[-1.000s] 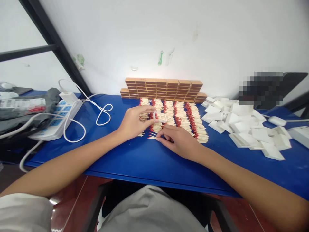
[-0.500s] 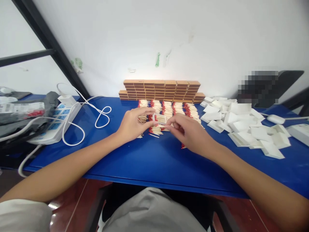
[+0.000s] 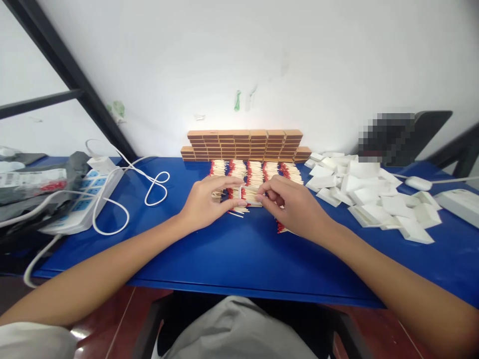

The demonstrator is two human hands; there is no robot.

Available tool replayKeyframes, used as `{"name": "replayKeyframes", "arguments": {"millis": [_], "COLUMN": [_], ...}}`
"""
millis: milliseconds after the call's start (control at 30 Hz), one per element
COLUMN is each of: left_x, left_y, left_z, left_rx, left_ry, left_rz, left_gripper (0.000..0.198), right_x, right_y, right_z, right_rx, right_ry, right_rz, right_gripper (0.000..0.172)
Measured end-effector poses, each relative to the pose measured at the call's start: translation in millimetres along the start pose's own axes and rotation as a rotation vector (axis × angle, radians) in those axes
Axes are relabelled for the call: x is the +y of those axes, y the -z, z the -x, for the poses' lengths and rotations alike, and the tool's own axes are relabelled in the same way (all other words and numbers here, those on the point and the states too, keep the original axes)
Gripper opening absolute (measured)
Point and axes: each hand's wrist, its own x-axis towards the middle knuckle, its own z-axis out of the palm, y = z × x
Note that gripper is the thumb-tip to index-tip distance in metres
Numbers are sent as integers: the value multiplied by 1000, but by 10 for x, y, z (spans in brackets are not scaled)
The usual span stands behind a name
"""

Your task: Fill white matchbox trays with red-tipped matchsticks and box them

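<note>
The right grip (image 3: 294, 202) has moved from the matchstick rows (image 3: 255, 172) to the white tray (image 3: 254, 204), pinched by the left grip (image 3: 204, 203) just over them. The right fingertips are at the tray's right end, suggesting filling; whether they hold anything cannot be told

Indoor work corner; whether a home or a small workshop was shown could not be determined. One blue tabletop (image 3: 239, 259), set against a white, scuffed wall (image 3: 157, 65). Matchboxes (image 3: 245, 145) were stacked in tiers, matches (image 3: 255, 174) laid out in rows, white trays (image 3: 374, 189) heaped at right. One multi-socket power strip (image 3: 77, 214) was placed at left. Floor (image 3: 119, 304): finished in red tile.
</note>
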Motion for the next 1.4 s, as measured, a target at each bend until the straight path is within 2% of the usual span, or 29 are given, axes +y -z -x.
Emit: {"name": "replayKeyframes", "arguments": {"millis": [300, 533, 733, 900, 1400], "left_x": [21, 14, -60, -83, -76], "left_y": [-7, -10, -13, -5, 1], "left_z": [9, 15, 7, 28, 10], "left_rx": [3, -49, -258, -371, -393], "left_ry": [0, -20, -99, -164, -240], "left_rz": [48, 54, -3, -50, -78], "left_gripper": [39, 39, 37, 49, 48], "right_x": [-39, -46, 23, 14, 2], "right_y": [29, 51, 36, 25, 32], "right_z": [-19, -25, 5, 40, 36], "right_rx": [30, -45, -206, -267, -315], "right_ry": [-16, -30, -19, -18, -32], "right_rz": [-53, -65, -19, -19, -37], "right_gripper": [9, 10, 11, 8, 11]}}
